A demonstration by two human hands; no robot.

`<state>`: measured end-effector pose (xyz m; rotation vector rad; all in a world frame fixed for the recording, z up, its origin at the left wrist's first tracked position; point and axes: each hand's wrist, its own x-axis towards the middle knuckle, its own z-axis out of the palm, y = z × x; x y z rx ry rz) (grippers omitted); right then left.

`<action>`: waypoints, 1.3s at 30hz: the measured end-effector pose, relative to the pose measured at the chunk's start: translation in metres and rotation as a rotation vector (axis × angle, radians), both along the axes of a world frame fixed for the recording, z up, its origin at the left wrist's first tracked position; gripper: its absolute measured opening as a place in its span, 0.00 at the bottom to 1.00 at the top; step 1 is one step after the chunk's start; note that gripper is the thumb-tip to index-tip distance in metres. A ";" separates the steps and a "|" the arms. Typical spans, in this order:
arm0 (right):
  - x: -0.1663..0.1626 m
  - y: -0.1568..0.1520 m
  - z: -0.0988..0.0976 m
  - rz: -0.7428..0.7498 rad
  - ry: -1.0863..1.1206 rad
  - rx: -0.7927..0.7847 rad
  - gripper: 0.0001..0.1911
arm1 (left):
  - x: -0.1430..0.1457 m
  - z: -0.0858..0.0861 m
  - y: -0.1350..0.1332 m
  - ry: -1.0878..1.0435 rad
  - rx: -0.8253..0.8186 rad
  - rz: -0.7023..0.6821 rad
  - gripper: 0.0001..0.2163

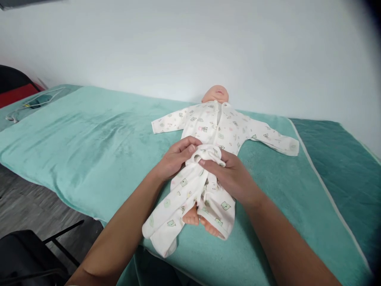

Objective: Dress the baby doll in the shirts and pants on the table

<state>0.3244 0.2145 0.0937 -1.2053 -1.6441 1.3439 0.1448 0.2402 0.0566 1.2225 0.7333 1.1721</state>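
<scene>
A baby doll [216, 94] lies on its back on a teal blanket [98, 147], dressed in a white printed sleepsuit [220, 129] with both sleeves spread out. My left hand [174, 159] and my right hand [230, 174] meet at the doll's waist, both closed on a bunched fold of the sleepsuit fabric [205, 154]. The suit's legs hang loose and rumpled below. Two bare doll feet [199, 220] stick out from the fabric near the blanket's front edge.
A darker green cover [339, 167] lies to the right of the blanket. White hangers or cables [35, 101] lie at the far left corner, by a red and black object [14, 89]. A black chair [32, 258] stands on the grey floor at lower left. A pale wall rises behind.
</scene>
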 end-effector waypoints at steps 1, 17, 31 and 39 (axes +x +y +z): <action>0.001 0.001 -0.002 -0.014 0.058 -0.040 0.13 | -0.003 0.000 0.001 0.000 0.000 -0.059 0.22; 0.008 0.007 0.007 0.161 -0.030 -0.036 0.17 | -0.010 -0.010 0.002 -0.118 -0.126 -0.252 0.15; 0.018 0.007 -0.010 0.073 0.188 -0.193 0.17 | -0.014 0.003 0.003 0.204 -0.014 -0.415 0.16; 0.011 0.011 0.001 0.128 0.110 -0.155 0.18 | -0.007 -0.012 -0.001 -0.078 -0.128 -0.212 0.19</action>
